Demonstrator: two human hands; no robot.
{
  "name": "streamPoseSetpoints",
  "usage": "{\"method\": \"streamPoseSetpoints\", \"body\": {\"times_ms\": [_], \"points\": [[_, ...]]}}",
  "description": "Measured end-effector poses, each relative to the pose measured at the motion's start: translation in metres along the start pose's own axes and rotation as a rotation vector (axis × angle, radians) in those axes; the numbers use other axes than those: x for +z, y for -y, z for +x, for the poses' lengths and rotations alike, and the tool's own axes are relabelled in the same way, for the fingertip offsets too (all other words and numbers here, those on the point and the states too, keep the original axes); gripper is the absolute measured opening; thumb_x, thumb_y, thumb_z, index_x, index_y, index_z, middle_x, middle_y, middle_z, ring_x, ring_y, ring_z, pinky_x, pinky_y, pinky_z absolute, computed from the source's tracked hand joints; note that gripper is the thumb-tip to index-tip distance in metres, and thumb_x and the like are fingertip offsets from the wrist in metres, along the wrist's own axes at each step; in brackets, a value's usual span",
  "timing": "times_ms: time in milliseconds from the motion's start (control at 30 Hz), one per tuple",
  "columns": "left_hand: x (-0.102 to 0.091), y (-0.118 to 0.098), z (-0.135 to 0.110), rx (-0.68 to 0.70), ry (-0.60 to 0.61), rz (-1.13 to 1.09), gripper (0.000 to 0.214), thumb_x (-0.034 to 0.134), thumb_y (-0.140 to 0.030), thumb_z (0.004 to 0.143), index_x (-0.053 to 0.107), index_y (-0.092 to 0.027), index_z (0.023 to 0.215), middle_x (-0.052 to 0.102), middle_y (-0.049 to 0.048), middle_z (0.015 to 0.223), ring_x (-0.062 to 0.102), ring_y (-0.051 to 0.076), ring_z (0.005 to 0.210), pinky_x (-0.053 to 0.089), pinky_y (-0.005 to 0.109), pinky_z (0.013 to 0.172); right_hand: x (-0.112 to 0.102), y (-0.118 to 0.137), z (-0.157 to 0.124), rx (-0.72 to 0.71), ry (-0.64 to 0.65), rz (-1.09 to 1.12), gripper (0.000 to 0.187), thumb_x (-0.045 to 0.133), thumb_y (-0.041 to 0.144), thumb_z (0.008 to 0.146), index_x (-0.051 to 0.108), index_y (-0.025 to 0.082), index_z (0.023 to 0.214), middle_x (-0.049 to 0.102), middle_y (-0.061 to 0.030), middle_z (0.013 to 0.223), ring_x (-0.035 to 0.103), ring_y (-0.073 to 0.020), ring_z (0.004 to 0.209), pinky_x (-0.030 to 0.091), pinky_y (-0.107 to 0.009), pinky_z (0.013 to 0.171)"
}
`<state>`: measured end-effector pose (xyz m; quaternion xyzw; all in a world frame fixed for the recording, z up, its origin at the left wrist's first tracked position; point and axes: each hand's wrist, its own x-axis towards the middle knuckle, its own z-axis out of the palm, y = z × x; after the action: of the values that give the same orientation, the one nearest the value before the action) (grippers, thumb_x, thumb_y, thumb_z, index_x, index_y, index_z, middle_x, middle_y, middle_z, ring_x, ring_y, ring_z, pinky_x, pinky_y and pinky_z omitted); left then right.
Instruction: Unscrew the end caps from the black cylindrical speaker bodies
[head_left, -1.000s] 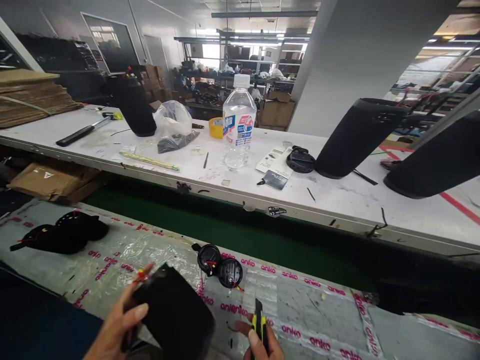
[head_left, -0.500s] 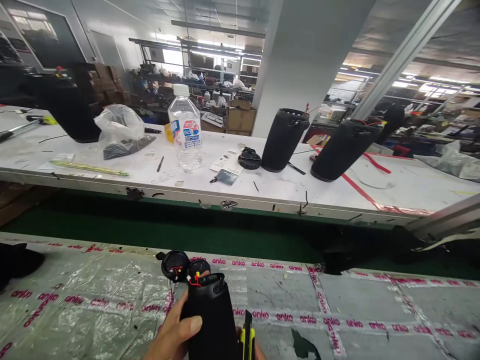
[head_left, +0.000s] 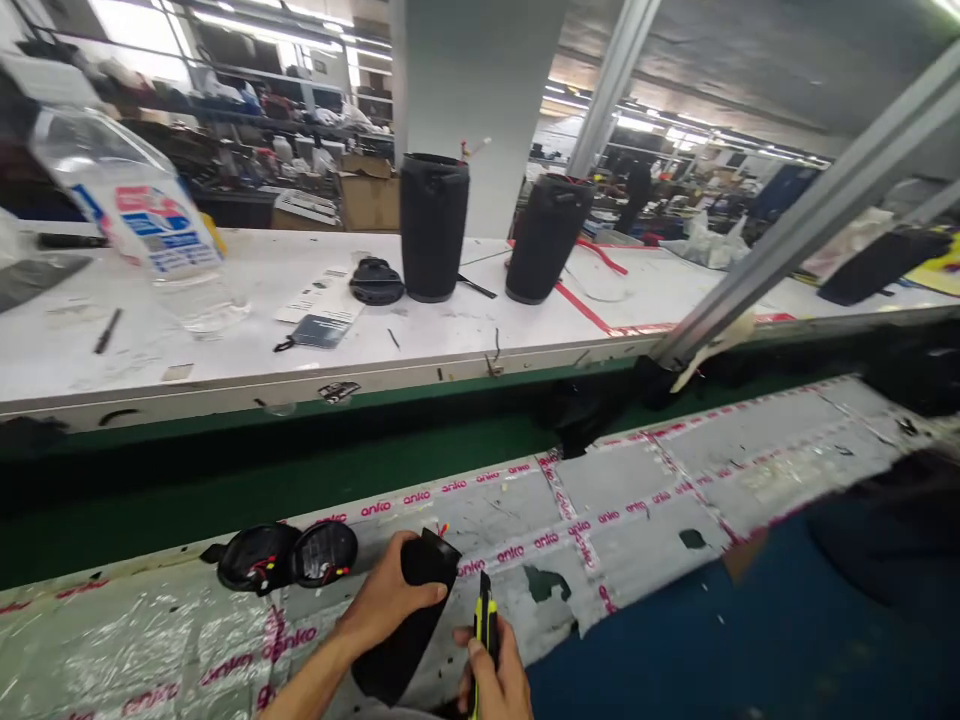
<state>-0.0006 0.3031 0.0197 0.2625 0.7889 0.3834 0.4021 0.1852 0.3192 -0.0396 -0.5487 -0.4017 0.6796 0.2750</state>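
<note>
My left hand (head_left: pixel 384 600) is wrapped round a black fabric-covered speaker body (head_left: pixel 409 625), holding it tilted over the taped work surface (head_left: pixel 645 480). Small red and yellow wires stick out of its upper end. My right hand (head_left: pixel 496 678) grips a yellow and black utility knife (head_left: pixel 484 625), its tip pointing up beside the speaker body. Two round black speaker end parts (head_left: pixel 289 555) with red wires lie just left of my left hand.
A green conveyor strip (head_left: pixel 300 460) separates my surface from a white bench (head_left: pixel 247 340). On the bench stand two black speaker bodies (head_left: pixel 433 228), a water bottle (head_left: pixel 142 215), a leaflet (head_left: pixel 319 300) and a black round part (head_left: pixel 376 282). A slanted metal post (head_left: pixel 757 260) crosses at right.
The view has swung right; the bottle now sits at far left. My left hand has turned the speaker body more sideways, and both hands stay closed on their things.
</note>
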Motion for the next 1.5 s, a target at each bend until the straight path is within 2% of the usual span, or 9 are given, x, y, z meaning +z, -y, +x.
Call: {"method": "streamPoseSetpoints", "body": {"times_ms": [67, 200, 333, 433, 567, 800, 1133, 1500], "points": [[0.013, 0.015, 0.020, -0.011, 0.051, 0.181, 0.070, 0.078, -0.043, 0.063, 0.052, -0.018, 0.122, 0.072, 0.0117, 0.107, 0.066, 0.035, 0.105, 0.048, 0.042, 0.091, -0.001, -0.007, 0.008, -0.101, -0.015, -0.157, 0.057, 0.063, 0.060, 0.081, 0.060, 0.020, 0.122, 0.075, -0.0052, 0.087, 0.060, -0.0171, 0.053, 0.050, -0.027, 0.046], [0.040, 0.050, 0.041, -0.072, 0.027, 0.376, 0.074, 0.072, -0.041, 0.065, 0.046, -0.015, 0.130, 0.070, 0.0147, 0.114, 0.066, 0.034, 0.108, 0.048, 0.041, 0.093, -0.002, -0.017, 0.018, -0.147, 0.156, -0.398, 0.063, 0.039, 0.055, 0.097, 0.052, 0.012, 0.141, 0.069, -0.0033, 0.062, 0.067, -0.0221, 0.055, 0.053, -0.030, 0.057], [0.055, 0.081, 0.040, -0.028, -0.118, 0.359, 0.079, 0.068, -0.048, 0.069, 0.045, -0.009, 0.134, 0.059, 0.0226, 0.135, 0.055, 0.037, 0.128, 0.043, 0.046, 0.105, 0.002, -0.018, 0.022, -0.227, 0.168, -0.744, 0.054, 0.029, 0.032, 0.100, 0.042, 0.007, 0.147, 0.075, -0.0131, 0.083, 0.074, -0.0283, 0.073, 0.054, -0.035, 0.069], [0.058, 0.092, 0.037, 0.002, -0.161, 0.318, 0.081, 0.066, -0.053, 0.072, 0.044, -0.008, 0.136, 0.054, 0.0236, 0.141, 0.050, 0.038, 0.134, 0.040, 0.049, 0.111, 0.008, -0.017, 0.023, -0.234, 0.170, -0.891, 0.053, 0.026, 0.019, 0.097, 0.039, 0.003, 0.146, 0.075, -0.0190, 0.099, 0.074, -0.0315, 0.091, 0.053, -0.038, 0.077], [0.058, 0.093, 0.037, 0.014, -0.155, 0.306, 0.076, 0.064, -0.054, 0.075, 0.045, -0.012, 0.136, 0.057, 0.0200, 0.139, 0.052, 0.036, 0.133, 0.041, 0.050, 0.110, 0.014, -0.016, 0.023, -0.237, 0.198, -0.904, 0.048, 0.025, 0.021, 0.101, 0.043, 0.010, 0.143, 0.073, -0.0180, 0.114, 0.072, -0.0291, 0.103, 0.052, -0.036, 0.084], [0.059, 0.092, 0.038, 0.009, -0.150, 0.334, 0.076, 0.065, -0.052, 0.075, 0.044, -0.012, 0.136, 0.059, 0.0193, 0.135, 0.056, 0.035, 0.128, 0.045, 0.049, 0.107, 0.017, -0.015, 0.023, -0.209, 0.208, -1.004, 0.043, 0.027, 0.022, 0.103, 0.044, 0.015, 0.142, 0.075, -0.0133, 0.104, 0.073, -0.0281, 0.096, 0.052, -0.034, 0.078], [0.060, 0.094, 0.036, 0.013, -0.161, 0.354, 0.074, 0.067, -0.052, 0.074, 0.045, -0.016, 0.135, 0.059, 0.0172, 0.136, 0.055, 0.034, 0.129, 0.046, 0.047, 0.106, 0.019, -0.002, 0.023, -0.161, 0.228, -1.107, 0.039, 0.031, 0.020, 0.103, 0.045, 0.016, 0.140, 0.076, -0.0125, 0.100, 0.074, -0.0277, 0.093, 0.050, -0.032, 0.074], [0.062, 0.091, 0.034, -0.005, -0.156, 0.380, 0.077, 0.067, -0.051, 0.075, 0.043, -0.013, 0.137, 0.058, 0.0207, 0.136, 0.054, 0.037, 0.131, 0.046, 0.051, 0.105, 0.021, 0.003, 0.023, -0.145, 0.233, -1.168, 0.037, 0.029, 0.022, 0.105, 0.046, 0.017, 0.137, 0.076, -0.0122, 0.100, 0.074, -0.0291, 0.093, 0.050, -0.034, 0.072]]}}
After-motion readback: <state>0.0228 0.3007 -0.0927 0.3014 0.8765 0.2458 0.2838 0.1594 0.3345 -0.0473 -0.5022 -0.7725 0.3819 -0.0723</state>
